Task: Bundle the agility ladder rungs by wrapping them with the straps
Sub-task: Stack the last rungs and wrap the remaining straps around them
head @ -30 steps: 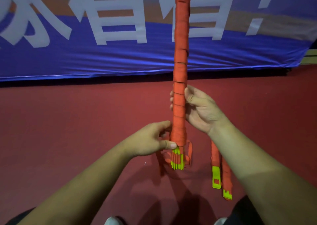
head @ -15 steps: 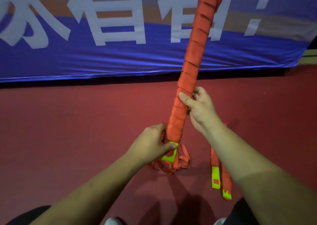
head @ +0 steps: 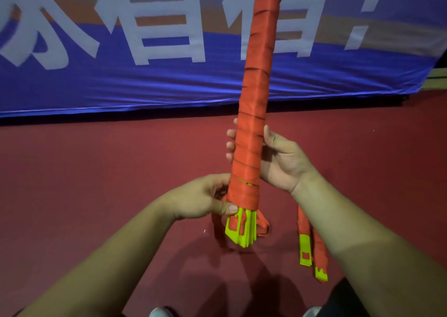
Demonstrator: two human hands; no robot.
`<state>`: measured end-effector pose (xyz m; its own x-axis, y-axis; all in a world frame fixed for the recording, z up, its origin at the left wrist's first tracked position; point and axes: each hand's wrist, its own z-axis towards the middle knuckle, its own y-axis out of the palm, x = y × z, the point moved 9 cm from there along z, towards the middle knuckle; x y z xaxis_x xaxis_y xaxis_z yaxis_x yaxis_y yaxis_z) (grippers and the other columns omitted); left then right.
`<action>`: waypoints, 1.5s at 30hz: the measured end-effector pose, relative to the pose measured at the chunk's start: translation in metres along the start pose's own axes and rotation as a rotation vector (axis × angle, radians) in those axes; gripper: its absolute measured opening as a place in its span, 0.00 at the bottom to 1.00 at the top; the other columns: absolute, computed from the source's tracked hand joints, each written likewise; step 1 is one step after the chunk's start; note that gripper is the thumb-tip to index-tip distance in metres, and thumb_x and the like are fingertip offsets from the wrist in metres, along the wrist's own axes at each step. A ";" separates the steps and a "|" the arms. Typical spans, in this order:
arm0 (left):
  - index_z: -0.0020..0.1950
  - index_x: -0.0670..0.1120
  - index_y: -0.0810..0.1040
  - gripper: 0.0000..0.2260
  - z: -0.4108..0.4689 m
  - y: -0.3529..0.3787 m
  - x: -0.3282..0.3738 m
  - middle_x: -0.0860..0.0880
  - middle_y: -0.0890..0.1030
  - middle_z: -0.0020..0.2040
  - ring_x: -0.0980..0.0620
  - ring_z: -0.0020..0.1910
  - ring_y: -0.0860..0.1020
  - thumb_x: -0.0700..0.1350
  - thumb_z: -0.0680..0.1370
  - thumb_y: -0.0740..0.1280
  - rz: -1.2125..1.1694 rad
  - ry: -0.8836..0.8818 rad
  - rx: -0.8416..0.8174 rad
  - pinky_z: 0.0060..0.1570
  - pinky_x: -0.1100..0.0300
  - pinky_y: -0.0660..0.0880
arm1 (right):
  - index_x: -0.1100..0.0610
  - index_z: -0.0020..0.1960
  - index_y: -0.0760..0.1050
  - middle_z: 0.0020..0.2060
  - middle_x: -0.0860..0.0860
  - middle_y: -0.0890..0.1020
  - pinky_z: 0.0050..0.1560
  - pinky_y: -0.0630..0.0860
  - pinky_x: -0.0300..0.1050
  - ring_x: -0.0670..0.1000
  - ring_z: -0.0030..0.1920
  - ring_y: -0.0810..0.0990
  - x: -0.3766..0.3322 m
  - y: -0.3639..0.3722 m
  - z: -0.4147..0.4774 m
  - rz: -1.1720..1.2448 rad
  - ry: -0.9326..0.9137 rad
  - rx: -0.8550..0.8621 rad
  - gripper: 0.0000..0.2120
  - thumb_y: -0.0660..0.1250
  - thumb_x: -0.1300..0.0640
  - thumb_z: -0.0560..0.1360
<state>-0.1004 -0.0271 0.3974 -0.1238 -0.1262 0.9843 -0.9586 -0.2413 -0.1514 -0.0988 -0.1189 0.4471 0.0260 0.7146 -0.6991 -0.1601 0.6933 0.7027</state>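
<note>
Bundle of rungs (head: 254, 104), one, strap-wrapped, left hand (head: 205, 200) gripping its base, right hand (head: 280, 159) gripping higher, two strap tails (head: 312, 251) beside

Location type: sports training venue. Indicators: a uniform dark red floor (head: 96, 196) of the kind laid on courts and tracks; a blue fabric banner (head: 169, 92) hung low along the edge of the floor, printed with large white Chinese characters (head: 164, 26) and an exclamation mark; training equipment in use, namely an agility ladder bundle (head: 254, 104) with orange strap wound round yellow-green rungs.
</note>
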 end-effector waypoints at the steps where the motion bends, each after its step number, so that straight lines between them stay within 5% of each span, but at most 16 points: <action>1: 0.54 0.43 0.76 0.13 0.001 -0.001 -0.001 0.53 0.82 0.48 0.56 0.49 0.79 0.32 0.72 0.70 0.018 -0.002 0.005 0.51 0.61 0.75 | 0.64 0.66 0.72 0.56 0.62 0.81 0.58 0.78 0.59 0.60 0.52 0.82 -0.001 0.002 0.000 -0.001 -0.002 -0.028 0.22 0.57 0.54 0.77; 5: 0.48 0.46 0.78 0.09 0.001 -0.010 -0.007 0.44 0.82 0.41 0.48 0.41 0.81 0.42 0.72 0.76 0.229 -0.089 0.081 0.41 0.52 0.79 | 0.64 0.67 0.70 0.53 0.60 0.81 0.55 0.78 0.57 0.57 0.49 0.81 -0.003 -0.004 0.001 -0.112 -0.012 -0.025 0.21 0.60 0.58 0.76; 9: 0.40 0.46 0.79 0.12 -0.007 -0.029 -0.010 0.48 0.83 0.33 0.53 0.26 0.77 0.52 0.72 0.76 0.541 -0.212 0.232 0.27 0.61 0.75 | 0.59 0.62 0.73 0.47 0.56 0.81 0.48 0.78 0.47 0.53 0.44 0.80 -0.011 -0.022 0.006 -0.209 -0.069 0.095 0.18 0.67 0.60 0.72; 15: 0.44 0.50 0.77 0.17 -0.011 -0.029 0.003 0.51 0.77 0.33 0.59 0.30 0.71 0.63 0.70 0.72 0.741 -0.161 0.303 0.33 0.60 0.69 | 0.56 0.56 0.69 0.41 0.50 0.79 0.39 0.78 0.41 0.45 0.39 0.79 -0.026 -0.036 0.007 -0.321 -0.252 0.287 0.14 0.61 0.71 0.76; 20: 0.41 0.51 0.71 0.20 -0.014 -0.034 0.007 0.53 0.75 0.35 0.54 0.34 0.73 0.62 0.66 0.75 0.908 -0.088 0.498 0.34 0.56 0.69 | 0.56 0.56 0.68 0.46 0.51 0.79 0.44 0.79 0.46 0.48 0.45 0.79 -0.026 -0.041 0.008 -0.412 -0.302 0.382 0.15 0.65 0.71 0.75; 24: 0.39 0.52 0.74 0.12 -0.013 -0.033 0.004 0.56 0.77 0.32 0.62 0.31 0.72 0.53 0.70 0.77 0.622 -0.057 0.390 0.34 0.62 0.68 | 0.56 0.55 0.69 0.46 0.54 0.80 0.42 0.80 0.47 0.53 0.45 0.81 -0.029 -0.034 0.005 -0.333 -0.285 0.341 0.13 0.65 0.68 0.75; 27: 0.48 0.45 0.79 0.09 -0.009 -0.014 0.005 0.53 0.80 0.42 0.56 0.42 0.76 0.47 0.73 0.74 0.175 0.009 0.159 0.44 0.57 0.73 | 0.53 0.55 0.71 0.48 0.59 0.80 0.54 0.78 0.58 0.62 0.49 0.83 -0.027 -0.023 0.003 -0.133 -0.223 0.232 0.10 0.65 0.60 0.74; 29: 0.52 0.43 0.79 0.09 -0.008 -0.001 0.010 0.47 0.80 0.47 0.48 0.47 0.75 0.44 0.74 0.72 -0.034 0.057 0.063 0.48 0.52 0.71 | 0.52 0.58 0.72 0.50 0.60 0.79 0.53 0.79 0.56 0.61 0.49 0.82 -0.025 -0.020 0.004 -0.048 -0.191 0.185 0.15 0.69 0.58 0.72; 32: 0.54 0.42 0.78 0.08 -0.003 0.012 0.013 0.49 0.80 0.47 0.49 0.48 0.76 0.37 0.75 0.68 -0.097 0.075 0.010 0.50 0.56 0.72 | 0.58 0.65 0.73 0.55 0.62 0.78 0.50 0.81 0.51 0.58 0.49 0.81 -0.007 -0.011 0.007 -0.021 -0.060 0.128 0.27 0.74 0.53 0.69; 36: 0.53 0.39 0.75 0.08 0.001 0.024 0.008 0.49 0.80 0.46 0.50 0.46 0.75 0.32 0.75 0.67 -0.046 0.037 -0.015 0.49 0.54 0.72 | 0.69 0.65 0.70 0.60 0.62 0.78 0.54 0.79 0.53 0.58 0.53 0.82 0.017 0.002 0.007 0.019 0.090 0.033 0.24 0.62 0.53 0.77; 39: 0.50 0.44 0.75 0.07 0.001 0.023 0.008 0.55 0.80 0.38 0.61 0.34 0.76 0.33 0.77 0.68 0.097 -0.042 0.002 0.37 0.65 0.74 | 0.69 0.66 0.68 0.57 0.61 0.79 0.50 0.80 0.52 0.56 0.49 0.80 0.009 0.003 0.007 -0.017 0.048 -0.023 0.25 0.66 0.55 0.75; 43: 0.42 0.46 0.75 0.15 -0.008 -0.014 -0.004 0.46 0.81 0.36 0.53 0.32 0.76 0.56 0.72 0.75 0.710 -0.170 0.082 0.36 0.54 0.75 | 0.64 0.64 0.70 0.55 0.58 0.80 0.51 0.79 0.52 0.56 0.47 0.80 0.000 -0.008 0.006 -0.154 0.010 0.013 0.18 0.61 0.61 0.75; 45: 0.43 0.48 0.77 0.18 -0.014 -0.027 -0.012 0.48 0.82 0.36 0.53 0.34 0.77 0.62 0.70 0.74 0.759 -0.223 0.111 0.39 0.51 0.74 | 0.63 0.66 0.69 0.53 0.57 0.81 0.51 0.79 0.52 0.56 0.46 0.80 -0.005 -0.018 0.006 -0.210 -0.017 0.070 0.19 0.61 0.64 0.75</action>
<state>-0.0763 -0.0059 0.3913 -0.6669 -0.4807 0.5694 -0.6006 -0.1055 -0.7926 -0.0900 -0.1344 0.4392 0.0688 0.5547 -0.8292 -0.0809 0.8315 0.5496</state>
